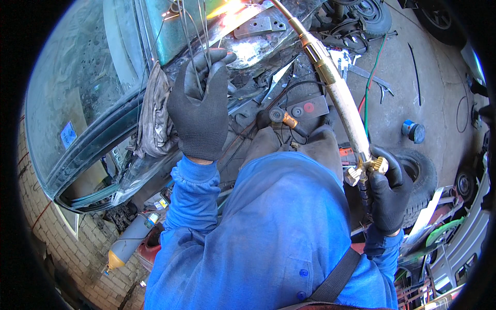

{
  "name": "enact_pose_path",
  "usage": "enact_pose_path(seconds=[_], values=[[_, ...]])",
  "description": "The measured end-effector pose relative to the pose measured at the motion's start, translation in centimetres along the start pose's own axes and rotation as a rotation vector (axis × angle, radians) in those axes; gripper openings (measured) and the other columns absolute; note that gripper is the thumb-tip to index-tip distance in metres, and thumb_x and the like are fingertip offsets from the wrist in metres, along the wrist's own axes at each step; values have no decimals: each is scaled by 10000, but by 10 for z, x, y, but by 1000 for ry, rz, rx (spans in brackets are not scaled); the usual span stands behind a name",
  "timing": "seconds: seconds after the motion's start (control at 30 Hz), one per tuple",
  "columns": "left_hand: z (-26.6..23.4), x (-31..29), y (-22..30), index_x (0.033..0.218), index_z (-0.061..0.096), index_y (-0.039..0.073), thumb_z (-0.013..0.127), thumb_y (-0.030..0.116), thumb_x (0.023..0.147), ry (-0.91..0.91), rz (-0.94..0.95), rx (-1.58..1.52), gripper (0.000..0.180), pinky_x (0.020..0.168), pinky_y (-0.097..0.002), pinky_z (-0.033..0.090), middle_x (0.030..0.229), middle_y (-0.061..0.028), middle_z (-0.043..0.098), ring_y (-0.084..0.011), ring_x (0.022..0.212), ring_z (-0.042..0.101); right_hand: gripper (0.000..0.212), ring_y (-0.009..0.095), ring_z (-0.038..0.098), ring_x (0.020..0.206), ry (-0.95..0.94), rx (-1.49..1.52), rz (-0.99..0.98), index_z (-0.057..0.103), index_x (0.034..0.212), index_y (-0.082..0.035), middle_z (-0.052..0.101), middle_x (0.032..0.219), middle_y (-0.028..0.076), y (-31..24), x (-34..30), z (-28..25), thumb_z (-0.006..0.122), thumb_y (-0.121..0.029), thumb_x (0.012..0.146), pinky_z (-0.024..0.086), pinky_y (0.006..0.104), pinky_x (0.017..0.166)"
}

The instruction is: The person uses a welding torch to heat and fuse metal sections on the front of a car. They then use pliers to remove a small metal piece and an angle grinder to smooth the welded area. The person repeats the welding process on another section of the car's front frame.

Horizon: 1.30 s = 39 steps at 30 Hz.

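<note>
My left hand [201, 111], in a black glove, is raised by the vehicle body and closed around several thin metal filler rods [187, 31] that point up and away. My right hand [391, 196], also gloved, grips the lower end of a gas torch [338, 93] beside its brass valve knobs [381, 165]. The torch's long ribbed handle slants up to the left, and its tip lies beyond the top edge. An orange-white glare [230, 7] with sparks shows at the top, on the metal near the rods. A drilled metal block [260, 27] sits just below the glare.
A crumpled grey rag [155, 113] hangs over the vehicle's [77, 103] edge, left of my hand. An angle grinder [289, 122] rests between my legs. Tyres [421, 168], a blue can [413, 132], hoses [368, 98] and a gas cylinder [129, 240] stand or lie around.
</note>
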<state>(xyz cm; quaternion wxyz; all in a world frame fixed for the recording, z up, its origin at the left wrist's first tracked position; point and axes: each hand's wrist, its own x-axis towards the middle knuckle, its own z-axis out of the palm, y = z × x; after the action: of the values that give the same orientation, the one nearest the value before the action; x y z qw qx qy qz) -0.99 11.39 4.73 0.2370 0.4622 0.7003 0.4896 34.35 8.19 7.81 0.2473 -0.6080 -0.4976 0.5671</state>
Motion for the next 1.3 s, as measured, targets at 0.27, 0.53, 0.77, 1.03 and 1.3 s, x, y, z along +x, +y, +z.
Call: enact_pose_path(seconds=[0.27,0.53,0.77,1.03,1.3], values=[[-2,-3,6,1265,691,-20,646,23,1046,17,-49,-15,228,794,-247,579,1128,-109,769,-101,963,702,464,226,700,1110,-9,-49,-9,676,1358,47,730,1255,146,-2,0,-2,690,-93,916,541,388,1021],[-2,-3,8,1270,692,-17,641,13,1045,19,-71,-44,232,753,-241,565,1108,-93,761,-76,898,675,462,210,696,1115,-3,14,15,680,1354,51,732,1244,144,-2,-1,0,691,-99,917,541,379,1019],[-1,-3,5,1249,701,-13,643,22,1046,24,-98,-79,214,765,-240,560,1110,-79,762,-76,910,679,462,214,705,1097,9,-33,11,683,1356,45,738,1235,146,-3,-1,1,696,-114,923,551,379,1005],[-1,0,2,1260,692,-14,637,36,1051,21,-64,-20,222,702,-225,557,1106,-106,784,-60,831,676,468,222,710,1103,10,-30,2,691,1345,50,741,1238,158,-3,-1,2,679,-95,900,556,385,1007],[-2,0,0,1263,696,1,639,35,1051,9,-44,-20,223,693,-220,545,1108,-104,785,-49,821,667,475,221,709,1097,0,-48,13,690,1349,49,739,1229,157,-3,-1,1,679,-97,897,557,385,1001]])
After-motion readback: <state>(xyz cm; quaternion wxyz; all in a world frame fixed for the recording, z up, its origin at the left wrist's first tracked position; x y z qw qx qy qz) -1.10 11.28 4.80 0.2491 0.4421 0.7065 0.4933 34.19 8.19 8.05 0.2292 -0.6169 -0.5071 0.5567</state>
